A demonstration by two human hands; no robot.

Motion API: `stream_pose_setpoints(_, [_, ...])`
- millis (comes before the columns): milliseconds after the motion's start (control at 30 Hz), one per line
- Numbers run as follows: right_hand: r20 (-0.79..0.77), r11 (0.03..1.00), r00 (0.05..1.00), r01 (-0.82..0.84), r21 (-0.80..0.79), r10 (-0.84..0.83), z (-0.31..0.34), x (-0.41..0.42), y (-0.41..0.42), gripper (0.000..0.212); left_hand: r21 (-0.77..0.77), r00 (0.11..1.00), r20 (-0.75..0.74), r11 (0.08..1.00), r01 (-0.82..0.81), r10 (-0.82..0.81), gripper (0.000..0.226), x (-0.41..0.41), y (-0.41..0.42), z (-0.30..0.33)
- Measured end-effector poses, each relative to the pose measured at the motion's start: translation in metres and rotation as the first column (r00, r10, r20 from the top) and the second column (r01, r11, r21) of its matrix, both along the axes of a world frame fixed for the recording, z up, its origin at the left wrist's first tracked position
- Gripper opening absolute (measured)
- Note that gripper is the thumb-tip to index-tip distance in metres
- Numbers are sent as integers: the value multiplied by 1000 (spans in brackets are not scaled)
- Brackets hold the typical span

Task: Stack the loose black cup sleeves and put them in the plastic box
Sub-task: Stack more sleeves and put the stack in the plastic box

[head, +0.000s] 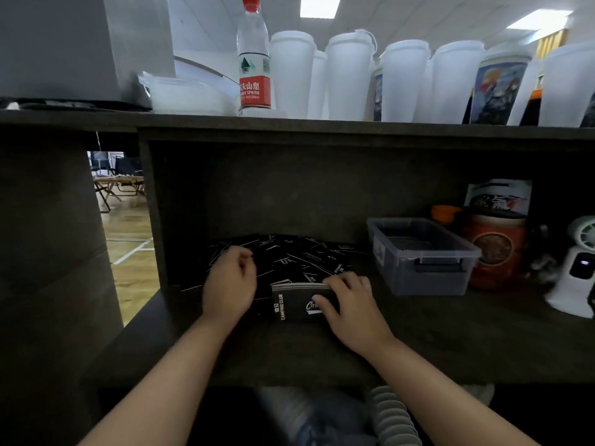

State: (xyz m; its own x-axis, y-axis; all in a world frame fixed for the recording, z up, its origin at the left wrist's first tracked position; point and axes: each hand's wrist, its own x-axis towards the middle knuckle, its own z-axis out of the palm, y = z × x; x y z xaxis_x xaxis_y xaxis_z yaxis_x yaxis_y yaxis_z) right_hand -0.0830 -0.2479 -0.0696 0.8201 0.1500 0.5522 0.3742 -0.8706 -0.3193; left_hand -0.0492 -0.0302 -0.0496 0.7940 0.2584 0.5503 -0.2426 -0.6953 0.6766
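Stack of sleeves [297, 302] gripped by right hand [351, 309]; left hand [230, 284] beside it, loosely curled, empty.

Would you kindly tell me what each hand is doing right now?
Left hand: loosely curled over the loose sleeves, holding nothing visible.
Right hand: gripping the stack of sleeves.

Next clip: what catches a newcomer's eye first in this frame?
The right hand grips a stack of black cup sleeves at the front of the lower shelf, with loose sleeves scattered behind it under the left hand. A grey plastic box sits to the right; white cups line the top shelf.
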Motion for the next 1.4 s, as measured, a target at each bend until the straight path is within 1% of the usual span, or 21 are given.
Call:
stream_pose_setpoints(67, [28, 1000, 1000, -1, -3, 1, -3, -1, 2, 43, 233, 987, -63, 964, -127, 145, 35, 13, 28, -13])
stream_pose_setpoints(100, [30, 1000, 999, -11, 0, 11, -4, -1, 2, 44, 231, 971, -168, 964, -129, 170, 46, 16, 37, -18])
stream_pose_setpoints(133, [28, 1000, 999, -26, 7, 26, -5, -2, 2, 45, 187, 953, -257, 976, -116, 162, 56, 19, 42, -23])
stream_pose_setpoints(167, [26, 999, 999, -42, 12, 42, -5, -2, 1, 47, 156, 938, -312, 982, -104, 149, 62, 22, 43, -26])
stream_pose_setpoints(200, [30, 998, 998, -56, 12, 55, -5, -2, 1, 49, 189, 930, -341, 979, -79, 141, 65, 25, 43, -28])
stream_pose_setpoints(267, [44, 998, 997, -68, 0, 68, -6, -2, 0, 48, 370, 921, -346, 928, -43, 180, 62, 24, 38, -30])
stream_pose_setpoints(333, [69, 998, 996, -66, 18, 64, -7, -2, 0, 43, 417, 929, -294, 905, -86, 224, 54, 21, 34, -28])
stream_pose_setpoints(433, [138, 998, 990, -27, 49, 20, -8, 1, -1, 37, 308, 946, -249, 943, -126, 208, 41, 17, 35, -25])
stream_pose_setpoints(600, [133, 999, 990, 47, 27, -50, -9, 3, -2, 34, 191, 991, -29, 974, -121, 129, 19, 15, 37, -25])
stream_pose_setpoints(667, [118, 999, 992, 38, 16, -40, -8, 4, -1, 33, 125, 997, 22, 989, -76, 74, 17, 14, 35, -24])
stream_pose_setpoints(767, [100, 999, 995, 14, 33, -17, -8, 3, 0, 29, 71, 999, 45, 997, -6, 3, 19, 12, 31, -24])
stream_pose_setpoints(867, [126, 998, 992, 8, 66, -16, -8, 3, -2, 27, 130, 995, 96, 991, -24, 11, 17, 7, 32, -23])
stream_pose_setpoints(900, [121, 997, 992, 8, 75, -17, -8, 2, -2, 27, 188, 990, 134, 979, -72, 47, 17, 6, 33, -23])
stream_pose_setpoints(967, [104, 998, 994, 34, 54, -39, -9, 1, -1, 27, 282, 972, 186, 940, -193, 144, 28, 5, 36, -26])
stream_pose_setpoints(1033, [89, 995, 991, 100, -1, -100, -8, -2, 1, 29, 264, 974, 116, 939, -221, 197, 40, 3, 38, -25])
stream_pose_setpoints(1100, [64, 993, 991, 117, -31, -115, -7, -2, 2, 32, 172, 984, -32, 971, -166, 174, 48, 2, 38, -23])
stream_pose_setpoints(1133, [51, 994, 993, 107, -32, -105, -7, -2, 2, 33, 151, 985, -74, 978, -146, 159, 50, 2, 37, -23])
stream_pose_setpoints(1200, [39, 997, 996, 76, -21, -75, -7, -1, 1, 34, 149, 985, -55, 977, -152, 162, 48, 0, 35, -22])
stream_pose_setpoints(1300, [45, 999, 998, 42, -7, -41, -9, 2, 1, 37, 92, 980, -24, 976, -196, 199, 47, 1, 38, -24])
stream_pose_setpoints(1333, [52, 999, 998, 39, -5, -38, -9, 3, 1, 38, 90, 982, -11, 978, -186, 188, 47, 2, 38, -25])
stream_pose_setpoints(1400, [78, 999, 996, 46, 2, -46, -9, 5, 2, 38, 94, 994, 68, 992, -87, 81, 45, 6, 36, -23])
